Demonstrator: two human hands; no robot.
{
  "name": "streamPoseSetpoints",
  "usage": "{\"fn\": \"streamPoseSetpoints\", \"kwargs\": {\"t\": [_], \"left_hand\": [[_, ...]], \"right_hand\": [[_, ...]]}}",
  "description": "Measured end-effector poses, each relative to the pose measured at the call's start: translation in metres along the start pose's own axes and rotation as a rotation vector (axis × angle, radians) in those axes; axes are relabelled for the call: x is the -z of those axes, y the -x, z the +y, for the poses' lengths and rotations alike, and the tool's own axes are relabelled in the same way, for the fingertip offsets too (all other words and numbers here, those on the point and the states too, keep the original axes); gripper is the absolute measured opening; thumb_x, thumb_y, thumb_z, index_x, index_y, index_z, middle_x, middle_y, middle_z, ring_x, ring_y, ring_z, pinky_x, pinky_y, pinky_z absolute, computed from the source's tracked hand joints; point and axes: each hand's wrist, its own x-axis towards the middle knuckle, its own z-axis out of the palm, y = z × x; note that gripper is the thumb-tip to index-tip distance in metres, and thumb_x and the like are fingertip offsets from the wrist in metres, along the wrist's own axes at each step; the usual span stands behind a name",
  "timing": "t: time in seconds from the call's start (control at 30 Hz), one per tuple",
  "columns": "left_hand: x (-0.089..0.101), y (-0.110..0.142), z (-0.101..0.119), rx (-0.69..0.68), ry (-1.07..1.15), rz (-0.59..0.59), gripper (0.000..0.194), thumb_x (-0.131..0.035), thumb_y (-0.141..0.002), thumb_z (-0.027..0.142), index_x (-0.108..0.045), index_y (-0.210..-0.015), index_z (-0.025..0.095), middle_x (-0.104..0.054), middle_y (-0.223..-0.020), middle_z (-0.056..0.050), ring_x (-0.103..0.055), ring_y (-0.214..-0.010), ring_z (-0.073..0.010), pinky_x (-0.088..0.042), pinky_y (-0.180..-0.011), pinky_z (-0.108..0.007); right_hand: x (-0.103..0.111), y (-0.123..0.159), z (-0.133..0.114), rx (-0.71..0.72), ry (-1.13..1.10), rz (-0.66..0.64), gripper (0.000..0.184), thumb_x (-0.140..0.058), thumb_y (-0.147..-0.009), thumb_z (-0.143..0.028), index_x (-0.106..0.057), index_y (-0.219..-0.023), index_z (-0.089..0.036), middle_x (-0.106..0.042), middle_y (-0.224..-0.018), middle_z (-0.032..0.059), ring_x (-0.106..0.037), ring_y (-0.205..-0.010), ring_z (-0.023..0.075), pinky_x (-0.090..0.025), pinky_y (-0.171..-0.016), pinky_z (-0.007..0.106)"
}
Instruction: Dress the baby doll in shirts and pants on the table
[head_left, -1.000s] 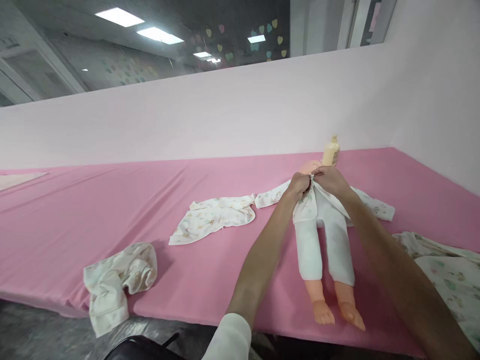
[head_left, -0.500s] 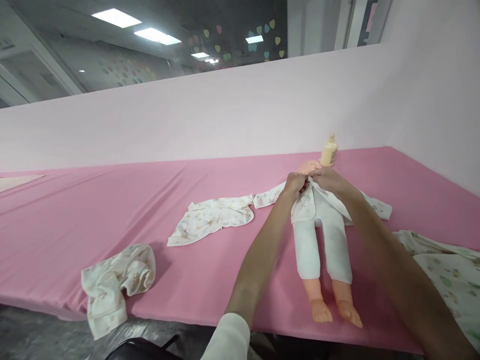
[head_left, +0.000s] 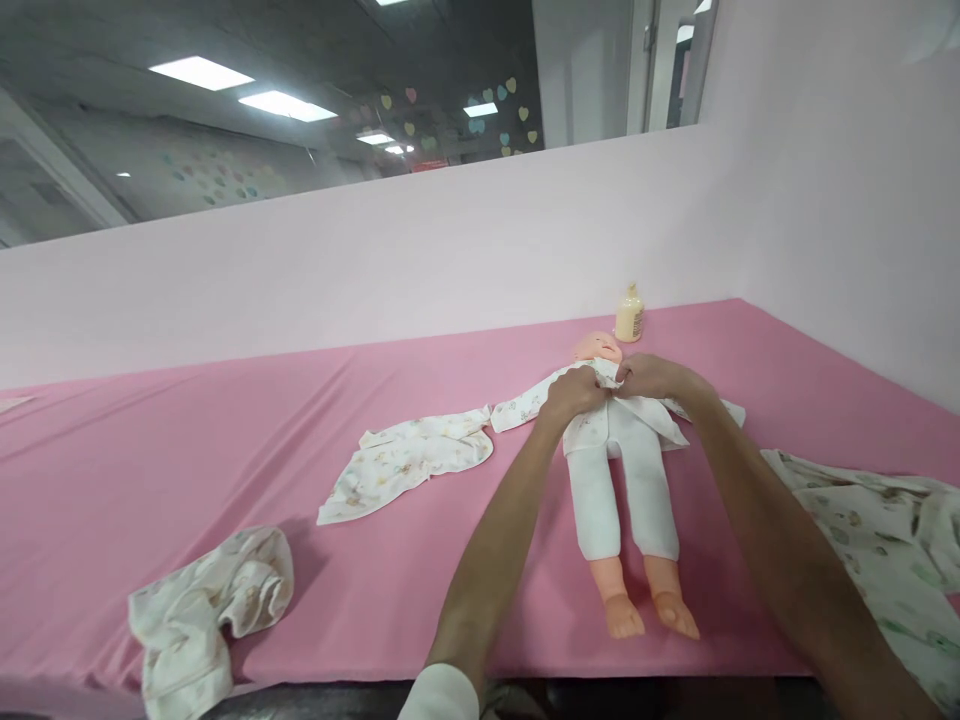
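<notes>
A baby doll point(head_left: 598, 347) lies on its back on the pink-covered table, head toward the wall and bare feet toward me. It wears a white printed baby shirt point(head_left: 587, 430) with the sleeves spread to both sides, and its legs are white. At the chest, my left hand point(head_left: 576, 392) is closed on the shirt's front. My right hand point(head_left: 651, 377) pinches the shirt's other front edge close beside it, below the doll's chin. The fingertips are partly hidden, so I cannot make out any fastening. The shirt's lower right flap hangs loose over the doll's hip.
A pale yellow pump bottle point(head_left: 629, 315) stands behind the doll's head. Left of the doll lies a printed baby garment point(head_left: 409, 462). A crumpled cloth point(head_left: 214, 610) hangs over the front edge, and printed fabric point(head_left: 874, 540) lies at right. A white wall point(head_left: 337, 270) backs the table.
Both hands have come slightly down from the neck to the chest, still gripping the shirt; more of the doll's face shows. My view has shifted right and tilted up a little.
</notes>
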Motion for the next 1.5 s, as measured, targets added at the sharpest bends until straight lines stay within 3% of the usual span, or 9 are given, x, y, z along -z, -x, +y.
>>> {"fn": "streamPoseSetpoints", "kwargs": {"t": [0.13,0.27,0.37,0.7,0.93,1.13,1.27,1.37,1.5], "left_hand": [[-0.015,0.019,0.015,0.028,-0.243,0.040,0.028,-0.061,-0.080,0.042,-0.060,-0.090,0.016,-0.064,-0.097,-0.011,-0.063,-0.090,-0.0268,-0.042,-0.066,-0.030],[-0.037,0.032,0.016,0.026,-0.401,0.195,0.024,-0.043,-0.087,0.014,-0.058,-0.106,0.011,-0.061,-0.105,-0.016,-0.063,-0.100,-0.0277,-0.045,-0.070,-0.031],[-0.042,0.032,0.009,0.016,-0.407,0.234,0.027,-0.037,-0.087,0.007,-0.058,-0.103,0.012,-0.062,-0.100,-0.014,-0.064,-0.095,-0.0254,-0.043,-0.068,-0.030],[-0.033,0.020,-0.012,0.044,-0.177,0.233,0.022,-0.032,-0.095,0.020,-0.053,-0.093,0.017,-0.065,-0.093,-0.011,-0.060,-0.079,-0.0239,-0.034,-0.060,-0.032],[-0.033,0.016,-0.018,-0.005,-0.140,0.260,0.022,-0.030,-0.097,0.022,-0.050,-0.090,0.019,-0.065,-0.089,-0.009,-0.058,-0.077,-0.0225,-0.033,-0.060,-0.031],[-0.036,0.016,-0.017,-0.075,-0.157,0.283,0.017,-0.034,-0.090,0.013,-0.049,-0.085,0.020,-0.065,-0.086,-0.007,-0.056,-0.072,-0.0207,-0.029,-0.058,-0.031],[-0.037,0.013,-0.019,-0.091,-0.098,0.271,0.018,-0.035,-0.086,0.009,-0.045,-0.076,0.020,-0.064,-0.083,-0.006,-0.055,-0.071,-0.0194,-0.029,-0.059,-0.030],[-0.032,0.012,-0.021,-0.138,0.009,0.225,0.020,-0.037,-0.092,0.019,-0.044,-0.073,0.020,-0.063,-0.081,-0.005,-0.055,-0.074,-0.0187,-0.031,-0.062,-0.029],[-0.023,0.015,-0.020,-0.214,0.066,0.123,0.023,-0.053,-0.086,0.026,-0.042,-0.067,0.021,-0.057,-0.069,-0.001,-0.053,-0.071,-0.0173,-0.032,-0.062,-0.028]], "right_hand": [[-0.002,0.001,0.001,-0.005,0.040,-0.124,0.022,-0.062,-0.065,-0.015,-0.041,-0.062,-0.020,-0.037,-0.058,-0.0046,-0.034,-0.052,0.0100,-0.021,-0.049,0.026],[0.000,0.005,0.000,0.039,0.057,-0.115,0.032,-0.057,-0.065,-0.010,-0.027,-0.059,-0.021,-0.027,-0.057,-0.0051,-0.026,-0.050,0.0088,-0.016,-0.048,0.027],[0.002,0.008,-0.003,0.053,0.028,-0.114,0.031,-0.055,-0.066,-0.010,-0.026,-0.061,-0.021,-0.024,-0.058,-0.0051,-0.023,-0.050,0.0088,-0.015,-0.048,0.028],[0.008,0.019,-0.011,0.088,-0.055,-0.084,0.031,-0.053,-0.068,-0.012,-0.024,-0.061,-0.021,-0.021,-0.060,-0.0051,-0.020,-0.051,0.0089,-0.014,-0.049,0.028],[0.008,0.021,-0.014,0.072,-0.116,-0.095,0.030,-0.053,-0.069,-0.012,-0.026,-0.060,-0.021,-0.023,-0.058,-0.0051,-0.020,-0.051,0.0092,-0.014,-0.049,0.028],[0.006,0.023,-0.021,0.031,-0.219,0.024,0.035,-0.051,-0.071,-0.013,-0.018,-0.061,-0.022,-0.019,-0.061,-0.0040,-0.018,-0.054,0.0104,-0.015,-0.050,0.028],[0.003,0.021,-0.023,0.024,-0.234,0.026,0.036,-0.050,-0.072,-0.011,-0.018,-0.060,-0.021,-0.018,-0.061,-0.0039,-0.017,-0.055,0.0107,-0.015,-0.052,0.028],[0.002,0.021,-0.025,0.029,-0.242,0.011,0.036,-0.050,-0.074,-0.010,-0.019,-0.059,-0.021,-0.018,-0.060,-0.0041,-0.017,-0.055,0.0104,-0.015,-0.052,0.028],[0.002,0.021,-0.026,0.010,-0.239,0.014,0.033,-0.050,-0.075,-0.010,-0.023,-0.059,-0.021,-0.022,-0.059,-0.0044,-0.020,-0.055,0.0101,-0.015,-0.052,0.027]]}}
